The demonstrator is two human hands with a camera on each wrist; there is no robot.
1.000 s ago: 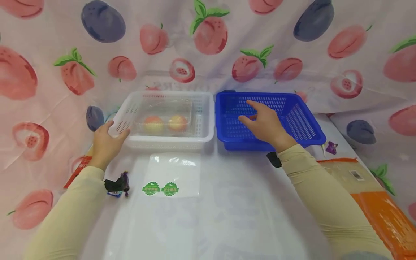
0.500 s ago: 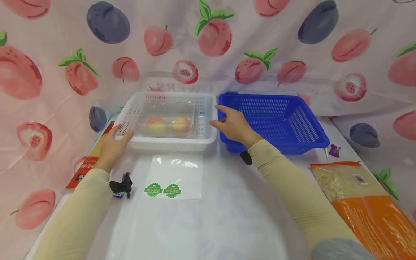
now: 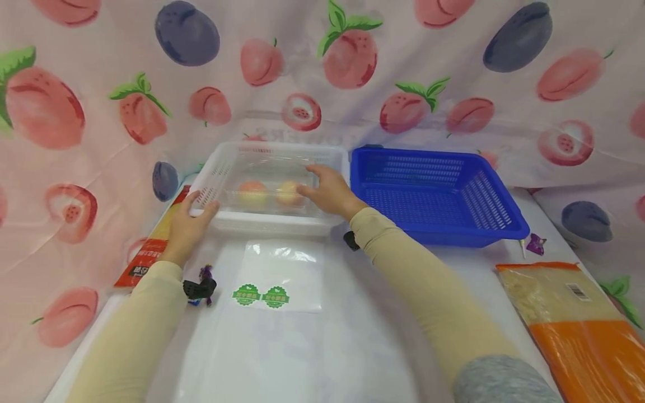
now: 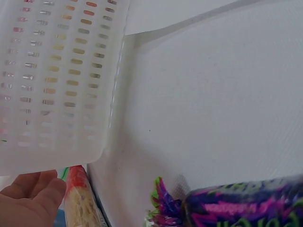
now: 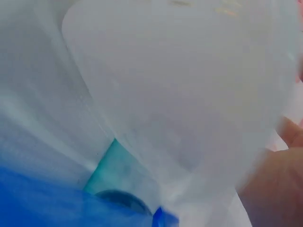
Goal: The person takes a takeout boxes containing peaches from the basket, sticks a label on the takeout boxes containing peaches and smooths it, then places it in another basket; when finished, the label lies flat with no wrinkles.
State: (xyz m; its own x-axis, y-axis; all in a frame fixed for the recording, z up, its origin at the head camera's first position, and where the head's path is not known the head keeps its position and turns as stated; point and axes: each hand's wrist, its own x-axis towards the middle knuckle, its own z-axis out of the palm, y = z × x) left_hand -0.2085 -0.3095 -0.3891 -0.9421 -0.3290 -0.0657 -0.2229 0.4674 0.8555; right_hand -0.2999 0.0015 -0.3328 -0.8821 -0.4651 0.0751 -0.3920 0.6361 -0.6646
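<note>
A white plastic basket (image 3: 282, 221) stands at the back, left of the middle. In it lies a clear plastic box (image 3: 267, 162) with two round red-and-yellow fruits (image 3: 252, 193) showing through. My left hand (image 3: 190, 226) is at the basket's front left corner, thumb and fingers apart; in the left wrist view this hand (image 4: 35, 196) lies by the basket corner, and I cannot tell whether it touches. My right hand (image 3: 330, 190) is over the basket's right part, thumb and forefinger spread near the clear box's right side. Whether it touches the box is unclear.
A blue basket (image 3: 428, 224) stands right beside the white one. A flat white bag (image 3: 284, 263) with green labels lies in front. At right lies an orange packet (image 3: 584, 347) and a purple-wrapped sweet (image 3: 536, 244); at left, a red-and-yellow packet (image 3: 153, 246).
My right hand has moved left from over the blue basket to over the white basket and the clear box. The left hand stays at the white basket's left corner. The head view has shifted slightly.
</note>
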